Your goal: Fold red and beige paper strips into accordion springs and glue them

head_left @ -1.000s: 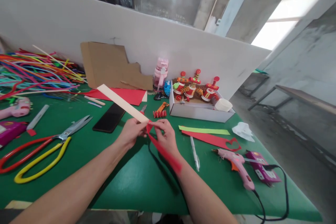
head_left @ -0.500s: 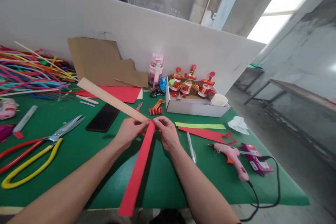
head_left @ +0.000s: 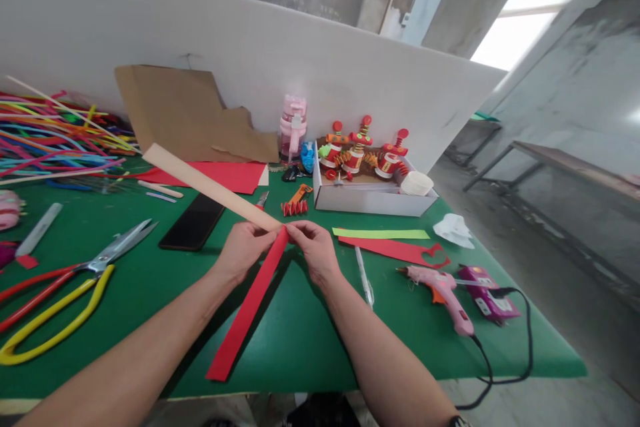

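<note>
Two paper strips, a red strip (head_left: 249,310) and a tan strip (head_left: 213,188), meet at one end between my hands. The tan one stretches up to the left, and the red one slants down toward the table's front edge. My left hand (head_left: 245,247) pinches the strips just left of where they join. Fingertips of my right hand (head_left: 315,247) are closed on the same joint from the right side. The fingers hide exactly how the ends overlap. A white pen (head_left: 364,277), a yellow-green strip (head_left: 380,234) and a red paper scrap (head_left: 390,250) lie beside my right hand.
Large scissors (head_left: 97,267) and a black phone (head_left: 193,221) lie to the left. A pink glue gun (head_left: 443,290) with a cord rests at right. Behind stand a white box (head_left: 375,201) of red paper figures, a pink bottle (head_left: 293,127) and brown cardboard (head_left: 175,117). Colourful pipe cleaners (head_left: 55,137) pile up far left.
The red strip's loose end has swung left and slightly up, lying lower toward the table. Both hands keep their pinch at the joint. The view has shifted slightly.
</note>
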A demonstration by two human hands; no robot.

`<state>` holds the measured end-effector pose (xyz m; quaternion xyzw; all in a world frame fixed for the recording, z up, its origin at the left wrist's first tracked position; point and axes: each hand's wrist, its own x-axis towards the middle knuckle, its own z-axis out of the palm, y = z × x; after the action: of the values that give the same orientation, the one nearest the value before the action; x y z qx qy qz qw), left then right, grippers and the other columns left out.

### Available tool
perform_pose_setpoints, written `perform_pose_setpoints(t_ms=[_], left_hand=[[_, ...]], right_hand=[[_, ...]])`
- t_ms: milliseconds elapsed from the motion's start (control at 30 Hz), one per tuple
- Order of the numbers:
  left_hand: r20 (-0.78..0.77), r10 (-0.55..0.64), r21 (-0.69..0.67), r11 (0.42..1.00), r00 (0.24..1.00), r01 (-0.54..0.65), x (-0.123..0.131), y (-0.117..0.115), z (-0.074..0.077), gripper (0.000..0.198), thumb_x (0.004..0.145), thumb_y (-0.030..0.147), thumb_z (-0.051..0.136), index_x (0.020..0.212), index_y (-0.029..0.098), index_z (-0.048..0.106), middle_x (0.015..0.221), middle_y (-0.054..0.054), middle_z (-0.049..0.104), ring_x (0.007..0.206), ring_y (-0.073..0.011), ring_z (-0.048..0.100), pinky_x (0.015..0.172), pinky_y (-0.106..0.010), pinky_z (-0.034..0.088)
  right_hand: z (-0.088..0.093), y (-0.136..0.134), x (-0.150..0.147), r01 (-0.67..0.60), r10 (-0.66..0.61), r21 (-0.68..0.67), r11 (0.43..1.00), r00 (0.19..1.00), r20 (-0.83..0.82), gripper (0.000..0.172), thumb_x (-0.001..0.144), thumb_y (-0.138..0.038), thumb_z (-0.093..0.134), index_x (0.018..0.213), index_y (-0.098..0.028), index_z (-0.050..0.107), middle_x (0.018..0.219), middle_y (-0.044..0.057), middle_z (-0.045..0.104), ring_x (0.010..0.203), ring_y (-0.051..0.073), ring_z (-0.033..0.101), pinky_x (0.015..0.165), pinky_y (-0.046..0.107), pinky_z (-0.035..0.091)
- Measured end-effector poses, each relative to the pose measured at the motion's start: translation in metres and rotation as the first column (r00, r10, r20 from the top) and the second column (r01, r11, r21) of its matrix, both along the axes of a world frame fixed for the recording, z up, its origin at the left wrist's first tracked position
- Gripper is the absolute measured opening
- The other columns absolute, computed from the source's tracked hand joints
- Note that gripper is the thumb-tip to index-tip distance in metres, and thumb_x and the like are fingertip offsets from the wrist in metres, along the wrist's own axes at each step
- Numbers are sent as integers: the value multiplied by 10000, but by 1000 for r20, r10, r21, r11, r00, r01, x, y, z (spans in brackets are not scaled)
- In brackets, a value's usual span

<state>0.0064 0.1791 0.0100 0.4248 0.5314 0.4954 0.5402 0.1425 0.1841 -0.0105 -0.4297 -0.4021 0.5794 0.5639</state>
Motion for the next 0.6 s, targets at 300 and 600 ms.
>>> perform_pose_setpoints(t_ms=[300,600], left_hand=[[-18,-1,34,999,1000,2,2,0,-1,356,460,406,874,669,140,764,617,-41,724,596,-168,619,559,-239,490],[74,-109,-33,993,991,112,-1,1,-1,431,454,473,879,683,132,749,655,-57,717,591,-151,595,554,-247,485]], right_hand=[[-6,1,-4,60,-61,18,998,998,29,170,651,-364,763,667,-201,716,631,-13,663,624,133,558,664,274,489],[-8,1,-5,128,-133,55,990,987,93,175,687,-380,708,681,-205,691,648,-11,663,650,149,574,693,287,500]])
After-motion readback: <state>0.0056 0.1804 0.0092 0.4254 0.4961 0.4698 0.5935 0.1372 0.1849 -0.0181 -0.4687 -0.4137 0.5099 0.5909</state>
